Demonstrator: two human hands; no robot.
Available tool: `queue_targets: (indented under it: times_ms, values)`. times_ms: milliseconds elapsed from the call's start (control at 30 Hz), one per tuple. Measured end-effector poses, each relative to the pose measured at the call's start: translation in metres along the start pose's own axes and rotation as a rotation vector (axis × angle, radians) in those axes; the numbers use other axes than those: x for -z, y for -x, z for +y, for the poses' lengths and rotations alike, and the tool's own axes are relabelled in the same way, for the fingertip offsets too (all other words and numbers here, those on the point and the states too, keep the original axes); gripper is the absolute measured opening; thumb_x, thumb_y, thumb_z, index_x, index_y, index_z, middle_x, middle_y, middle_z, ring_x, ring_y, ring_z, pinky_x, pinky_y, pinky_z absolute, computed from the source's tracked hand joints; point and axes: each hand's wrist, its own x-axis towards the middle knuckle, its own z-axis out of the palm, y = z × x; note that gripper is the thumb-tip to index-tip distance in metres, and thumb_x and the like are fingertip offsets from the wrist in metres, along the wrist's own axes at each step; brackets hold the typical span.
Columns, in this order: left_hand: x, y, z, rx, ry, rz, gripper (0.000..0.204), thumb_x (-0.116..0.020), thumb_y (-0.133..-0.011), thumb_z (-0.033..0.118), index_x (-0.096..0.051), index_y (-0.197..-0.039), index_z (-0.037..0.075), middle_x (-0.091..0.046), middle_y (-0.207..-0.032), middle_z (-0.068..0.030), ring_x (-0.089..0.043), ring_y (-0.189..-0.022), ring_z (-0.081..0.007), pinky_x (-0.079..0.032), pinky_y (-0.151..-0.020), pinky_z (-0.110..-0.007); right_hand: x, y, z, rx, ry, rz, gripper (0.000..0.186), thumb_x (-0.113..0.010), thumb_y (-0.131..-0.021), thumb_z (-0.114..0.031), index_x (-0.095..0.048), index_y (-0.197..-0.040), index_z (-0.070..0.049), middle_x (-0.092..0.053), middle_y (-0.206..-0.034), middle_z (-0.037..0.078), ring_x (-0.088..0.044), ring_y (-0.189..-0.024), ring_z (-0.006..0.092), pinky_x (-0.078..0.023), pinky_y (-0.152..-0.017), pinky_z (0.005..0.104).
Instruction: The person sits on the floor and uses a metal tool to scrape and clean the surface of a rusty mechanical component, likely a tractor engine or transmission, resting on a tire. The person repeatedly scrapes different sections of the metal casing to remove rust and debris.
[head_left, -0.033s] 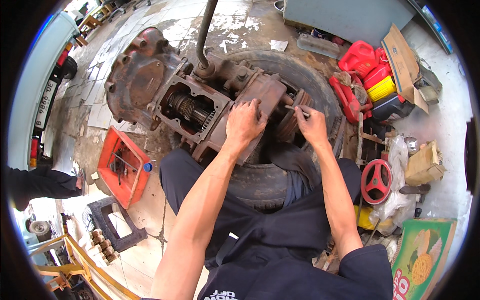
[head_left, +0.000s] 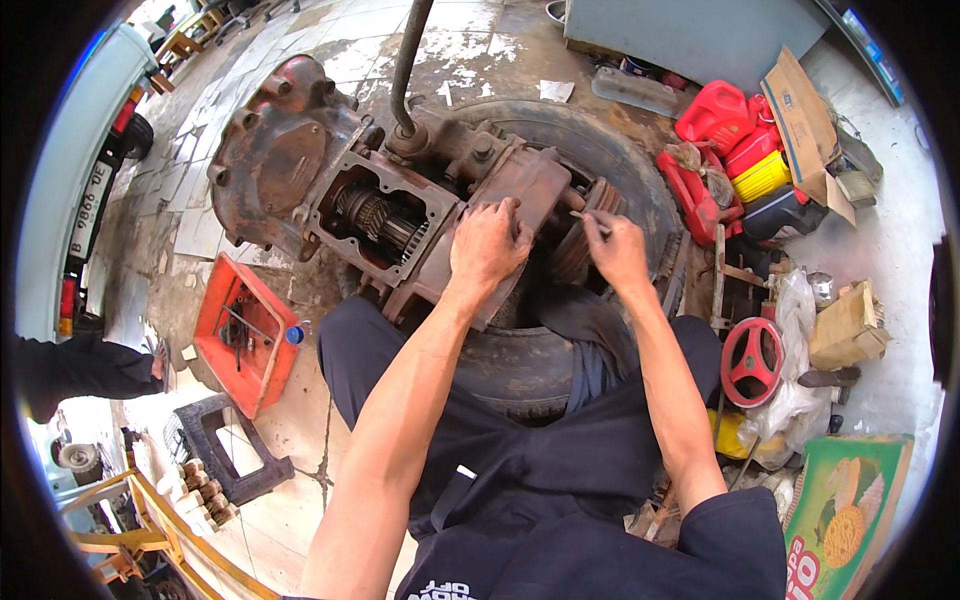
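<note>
A rusty brown gearbox (head_left: 522, 188) lies on a large tyre (head_left: 500, 372) in front of my knees. Through its open top, gears (head_left: 385, 220) show inside the casing. My left hand (head_left: 486, 248) rests on the housing with bent fingers, the thumb apart and nothing seen in its grasp. My right hand (head_left: 617, 250) pinches a small, thin rod-like piece, mostly hidden by the fingers, beside the round grooved drum (head_left: 600, 203) at the gearbox's right end. A dark rag (head_left: 585, 318) hangs below, between my forearms.
A long lever (head_left: 408, 75) rises from the gearbox. To the left stand a red tray (head_left: 250, 383) of tools and a black plastic frame (head_left: 258, 484); another person's leg (head_left: 85, 365) is beyond. Red jerrycans (head_left: 715, 112), a cardboard box (head_left: 848, 328) and a red handwheel (head_left: 752, 362) crowd the right.
My right hand has shifted slightly, its fingers now covering more of the small piece. My left hand and the gearbox stay put.
</note>
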Motion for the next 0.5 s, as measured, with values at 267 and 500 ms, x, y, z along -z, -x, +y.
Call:
queue_targets:
  times_ms: [267, 500]
  values:
    - [0.005, 0.003, 0.000, 0.001, 0.039, -0.027, 0.035, -0.064, -0.086, 0.024, -0.066, -0.114, 0.003, -0.071, -0.096, -0.0184, -0.066, -0.098, -0.0360, -0.050, -0.090, -0.047, 0.010, 0.005, -0.011, -0.044, -0.035, -0.118, 0.026, -0.064, -0.098, -0.024, -0.073, -0.091, 0.000, -0.072, -0.079, 0.020, -0.069, -0.073, 0.0395, -0.053, -0.068, 0.0464]
    - [0.005, 0.004, -0.003, 0.020, 0.000, -0.023, 0.032, -0.067, -0.085, 0.022, -0.066, -0.112, 0.005, -0.073, -0.103, -0.0140, -0.067, -0.099, -0.0342, -0.052, -0.089, -0.044, -0.008, 0.027, -0.035, -0.109, -0.088, -0.304, 0.019, -0.063, -0.096, -0.013, -0.071, -0.103, 0.002, -0.072, -0.096, 0.023, -0.068, -0.090, 0.0416, -0.054, -0.081, 0.0468]
